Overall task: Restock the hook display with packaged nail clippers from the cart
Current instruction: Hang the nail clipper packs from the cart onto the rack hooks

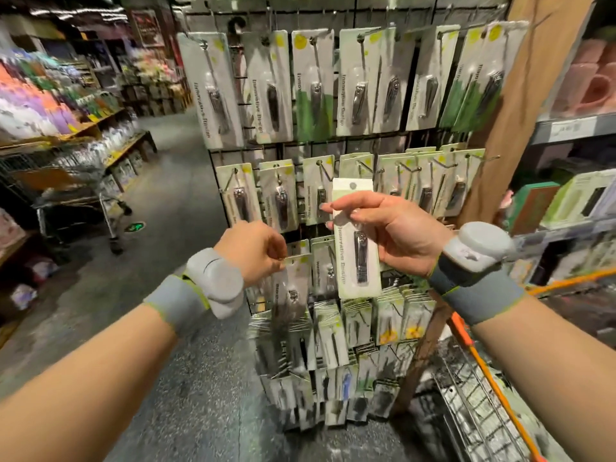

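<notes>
1. The left hand (251, 251) pinches the top edge of a white carded nail clipper pack (291, 281) hanging low on the black wire hook display (226, 155).
2. The right hand (396, 228) grips a second white-and-green carded clipper pack (358, 241), upright between its fingers (346, 203) and thumb.
3. An orange-rimmed wire cart (480, 371) sits below the right wrist.

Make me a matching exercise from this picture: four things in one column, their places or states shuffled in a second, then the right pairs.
Things
1. right hand
2. left hand
3. cart with orange rim
4. grey wire trolley

Places or states
A. out in the aisle, far left
B. holds a packaged nail clipper upright
C. bottom right, beside the hook display
D. pinches the top of a pack on a lower hook

Pairs: 1-B, 2-D, 3-C, 4-A
</notes>
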A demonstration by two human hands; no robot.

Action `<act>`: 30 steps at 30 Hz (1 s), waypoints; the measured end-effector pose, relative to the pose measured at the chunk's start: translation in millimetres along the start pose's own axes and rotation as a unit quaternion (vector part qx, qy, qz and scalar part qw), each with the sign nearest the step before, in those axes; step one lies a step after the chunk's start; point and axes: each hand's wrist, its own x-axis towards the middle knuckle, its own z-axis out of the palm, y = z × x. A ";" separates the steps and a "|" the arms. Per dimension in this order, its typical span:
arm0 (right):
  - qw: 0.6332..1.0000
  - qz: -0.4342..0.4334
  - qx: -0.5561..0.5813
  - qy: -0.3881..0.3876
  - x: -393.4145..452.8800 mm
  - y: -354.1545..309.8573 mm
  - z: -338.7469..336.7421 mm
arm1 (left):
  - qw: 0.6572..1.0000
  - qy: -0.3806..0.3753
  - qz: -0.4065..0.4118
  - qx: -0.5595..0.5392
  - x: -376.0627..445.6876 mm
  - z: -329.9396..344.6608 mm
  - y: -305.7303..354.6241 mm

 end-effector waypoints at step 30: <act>0.999 0.049 0.012 0.013 25.1 45.2 -6.2 | 0.991 -0.039 -0.114 0.064 56.8 35.0 0.8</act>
